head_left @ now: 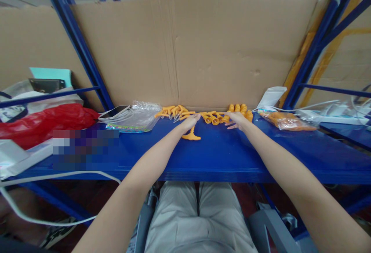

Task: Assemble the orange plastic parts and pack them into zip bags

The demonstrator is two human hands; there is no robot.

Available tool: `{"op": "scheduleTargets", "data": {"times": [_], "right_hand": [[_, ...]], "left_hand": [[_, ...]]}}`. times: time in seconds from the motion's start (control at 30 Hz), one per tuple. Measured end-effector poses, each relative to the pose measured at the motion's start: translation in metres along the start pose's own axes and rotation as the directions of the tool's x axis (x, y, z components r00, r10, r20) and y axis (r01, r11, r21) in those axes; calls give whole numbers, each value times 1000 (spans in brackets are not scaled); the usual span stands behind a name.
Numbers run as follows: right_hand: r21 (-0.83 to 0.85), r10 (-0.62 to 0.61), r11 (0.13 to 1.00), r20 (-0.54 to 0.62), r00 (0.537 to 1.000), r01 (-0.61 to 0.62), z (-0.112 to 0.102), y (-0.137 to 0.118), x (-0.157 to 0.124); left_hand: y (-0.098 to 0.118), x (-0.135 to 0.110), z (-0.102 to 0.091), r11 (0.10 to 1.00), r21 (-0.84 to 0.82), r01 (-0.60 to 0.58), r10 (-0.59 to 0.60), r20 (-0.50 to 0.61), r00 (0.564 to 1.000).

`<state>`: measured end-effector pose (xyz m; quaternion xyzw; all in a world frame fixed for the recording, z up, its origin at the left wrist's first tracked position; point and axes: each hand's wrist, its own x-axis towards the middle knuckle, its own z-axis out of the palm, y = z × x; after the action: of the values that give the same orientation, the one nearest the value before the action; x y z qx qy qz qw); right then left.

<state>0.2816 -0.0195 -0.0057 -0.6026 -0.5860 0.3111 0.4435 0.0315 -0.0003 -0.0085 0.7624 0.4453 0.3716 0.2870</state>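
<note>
My left hand (pixel 191 123) is over the middle of the blue shelf top, its fingers together and pointing right; whatever they hold is hidden. Just below it shows a yellow T-shaped handle (pixel 191 137), its stem running up under the hand. To its left lie several yellow handles with metal spirals (pixel 174 111), like corkscrews. My right hand (pixel 238 120) has its fingers apart beside a row of hollow yellow pieces (pixel 215 120) with round open ends. Whether its fingertips touch them is too small to tell. Behind it, several yellow ribbed pieces (pixel 237 108) stand upright.
A cardboard sheet (pixel 217 52) closes off the back. Left are a clear plastic bag (pixel 143 118), a phone (pixel 116 112) with a white cable and a red bag (pixel 69 119). Right are a bag of orange pieces (pixel 285 120) and a white power strip (pixel 333 117). Blue posts (pixel 87 56) frame the shelf.
</note>
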Motion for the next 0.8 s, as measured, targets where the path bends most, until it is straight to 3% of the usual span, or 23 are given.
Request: {"op": "scheduleTargets", "data": {"times": [0.13,0.2,0.27,0.37,0.47,0.53,0.7,0.8], "right_hand": [[-2,-65,998,-17,998,65,-2,2,2],[-21,-70,997,-22,997,70,-1,1,1],[-53,-27,998,-28,999,26,0,-1,0],[-41,0,999,-23,1000,-1,1,-4,-2],[-32,5,999,-12,1000,-5,2,-7,-4],[-47,45,998,-24,999,-46,2,-10,-7],[-129,77,988,-53,996,-83,6,-19,-15],[-287,41,956,-76,996,-61,7,-25,-21]], "left_hand": [[10,0,-12,992,-110,-59,30,-249,968],[14,-2,-14,991,-75,-108,81,-294,952],[16,-5,-12,992,11,-125,124,-248,961],[15,-12,-7,975,212,-67,83,-66,994],[15,-19,-5,873,487,-14,-53,125,991],[16,-21,-8,788,614,-42,-89,181,979],[16,-20,-21,745,653,-137,-22,230,973],[16,-20,-25,747,648,-148,-21,246,969]]}}
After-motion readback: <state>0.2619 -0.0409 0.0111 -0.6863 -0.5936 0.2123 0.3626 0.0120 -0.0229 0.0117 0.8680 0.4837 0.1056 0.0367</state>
